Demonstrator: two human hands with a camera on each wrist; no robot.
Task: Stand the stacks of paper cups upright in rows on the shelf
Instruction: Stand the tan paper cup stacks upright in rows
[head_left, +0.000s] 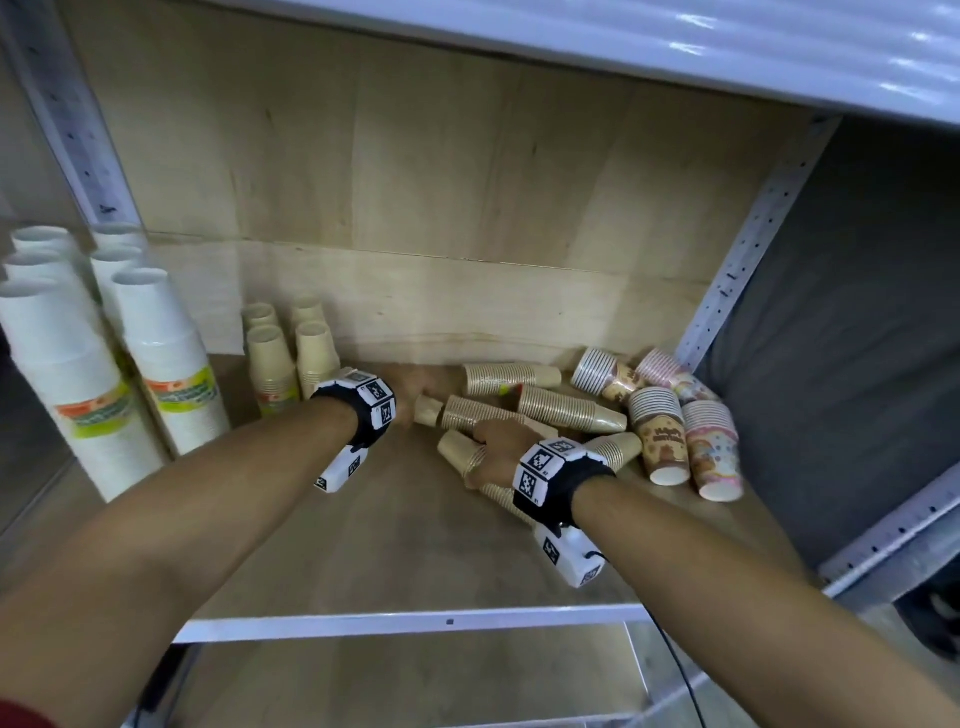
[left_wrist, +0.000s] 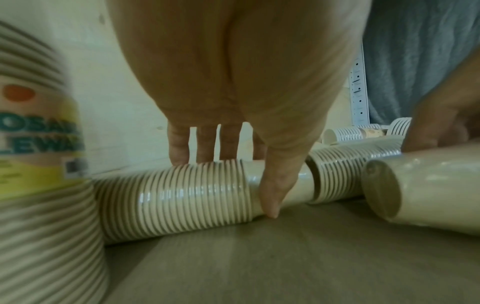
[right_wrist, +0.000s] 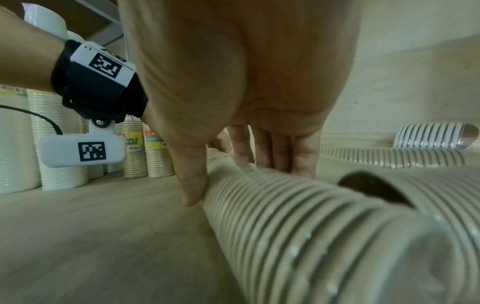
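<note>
Tan cup stacks (head_left: 540, 410) lie heaped on the shelf (head_left: 395, 545), right of the standing rows (head_left: 291, 358). Our left hand (left_wrist: 233, 102) and right hand (right_wrist: 241, 86) each wrap one lying stack. Next, we judge, comes tipping them upright beside those rows.

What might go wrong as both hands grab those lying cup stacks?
1. The left hand holds a tan stack at a gap in its nesting; lifted, it might pull apart.
2. The right hand holds another stack in the pile; lifting may set neighbours rolling.
3. The upright tan stacks stand near the left wrist and could be knocked.
</note>
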